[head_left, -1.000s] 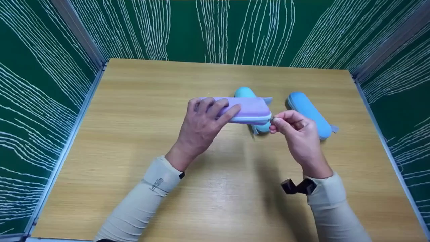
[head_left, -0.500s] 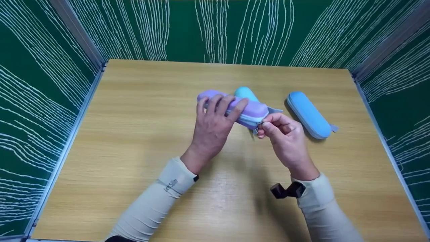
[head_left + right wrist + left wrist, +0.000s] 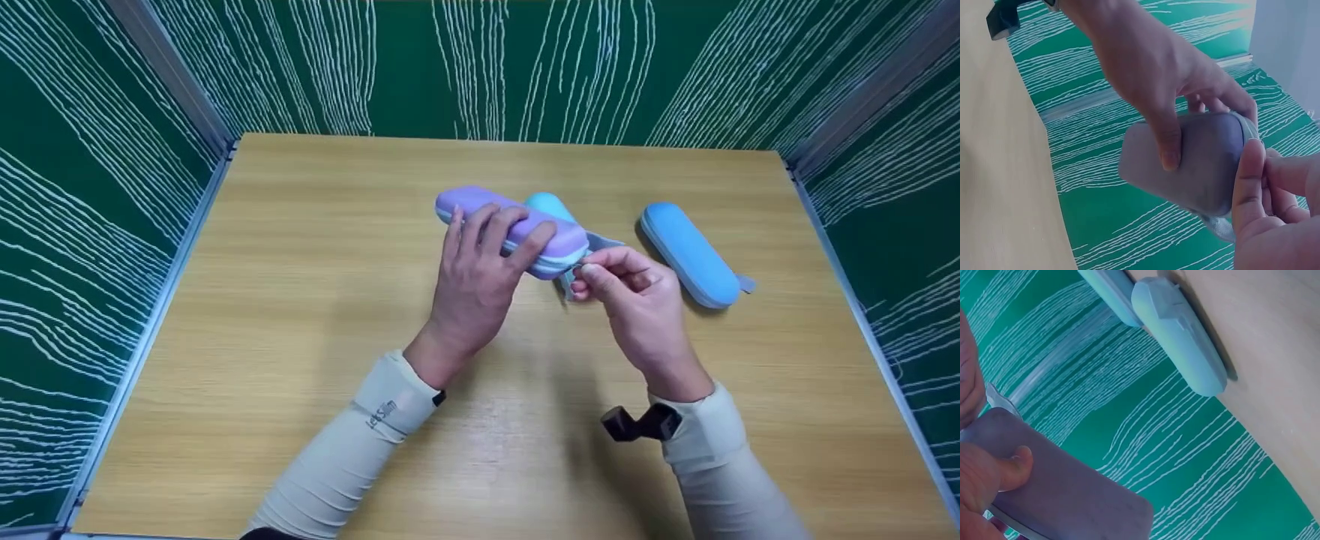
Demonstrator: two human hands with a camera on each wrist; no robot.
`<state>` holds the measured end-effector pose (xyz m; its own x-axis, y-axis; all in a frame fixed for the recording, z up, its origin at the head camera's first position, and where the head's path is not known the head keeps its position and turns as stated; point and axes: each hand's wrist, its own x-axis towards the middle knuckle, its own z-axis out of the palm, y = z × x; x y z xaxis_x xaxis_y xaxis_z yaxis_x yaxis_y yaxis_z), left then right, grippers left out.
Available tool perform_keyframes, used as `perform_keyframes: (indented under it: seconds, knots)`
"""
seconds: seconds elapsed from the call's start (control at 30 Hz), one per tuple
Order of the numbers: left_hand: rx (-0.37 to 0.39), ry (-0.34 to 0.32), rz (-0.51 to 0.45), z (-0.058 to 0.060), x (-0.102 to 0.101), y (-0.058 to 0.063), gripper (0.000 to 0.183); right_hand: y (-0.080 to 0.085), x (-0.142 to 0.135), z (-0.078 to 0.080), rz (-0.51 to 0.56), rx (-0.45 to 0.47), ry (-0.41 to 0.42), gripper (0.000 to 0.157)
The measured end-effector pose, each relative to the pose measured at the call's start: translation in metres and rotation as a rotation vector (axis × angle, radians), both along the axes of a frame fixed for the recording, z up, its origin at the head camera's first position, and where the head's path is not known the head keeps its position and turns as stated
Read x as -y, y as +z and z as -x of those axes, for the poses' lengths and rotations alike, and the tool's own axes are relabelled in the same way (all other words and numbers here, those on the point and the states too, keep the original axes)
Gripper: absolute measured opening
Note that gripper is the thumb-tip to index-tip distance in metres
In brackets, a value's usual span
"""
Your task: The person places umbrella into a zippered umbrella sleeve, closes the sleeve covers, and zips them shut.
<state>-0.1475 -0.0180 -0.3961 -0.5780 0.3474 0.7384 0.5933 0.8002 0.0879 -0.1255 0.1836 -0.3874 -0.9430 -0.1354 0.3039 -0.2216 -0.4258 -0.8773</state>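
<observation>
A purple zip-up hard case (image 3: 474, 199) with a pale blue zip band is held above the table. My left hand (image 3: 476, 289) grips it, fingers over its top; the left wrist view shows my thumb on the flat face of the case (image 3: 1072, 478). At its right end, my right hand (image 3: 641, 311) pinches the zip pull (image 3: 578, 265) between thumb and forefinger; the fingertips mostly cover the pull. In the right wrist view both hands meet at the case (image 3: 1202, 163), whose zip looks shut. A strap hangs off its far side.
Behind the purple case lies a teal case (image 3: 549, 204), partly hidden, on the wooden table (image 3: 315, 247). A blue case (image 3: 691, 255) with a small tab lies to the right. Green panels with white lines (image 3: 412, 67) border the table at back and sides.
The purple case has turned so its left end points farther back, and its domed top now shows. Both hands shifted with it, the right one leftward, still on the zip pull.
</observation>
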Motion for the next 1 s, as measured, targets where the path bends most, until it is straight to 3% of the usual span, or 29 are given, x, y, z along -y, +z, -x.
perform_keyframes:
  seconds: [0.17,0.43,0.63,0.8,1.0]
  knots:
    - [-0.006,-0.101,-0.077,0.004,0.006,-0.001,0.053,0.003,-0.006,0.002,0.005,0.015,0.007,0.016]
    - [0.0,-0.306,-0.148,0.01,0.019,0.0,0.051,0.001,-0.016,0.004,0.044,0.045,0.053,0.014]
    - [0.013,-0.404,-0.18,0.009,0.023,0.0,0.056,-0.002,-0.015,0.006,0.065,0.055,0.075,0.015]
    - [0.006,-0.448,-0.188,0.008,0.024,-0.002,0.051,-0.007,-0.013,0.006,0.064,0.048,0.074,0.015]
    - [0.024,-0.436,-0.15,0.009,0.031,-0.005,0.053,-0.011,-0.011,0.007,0.054,0.075,0.087,0.015]
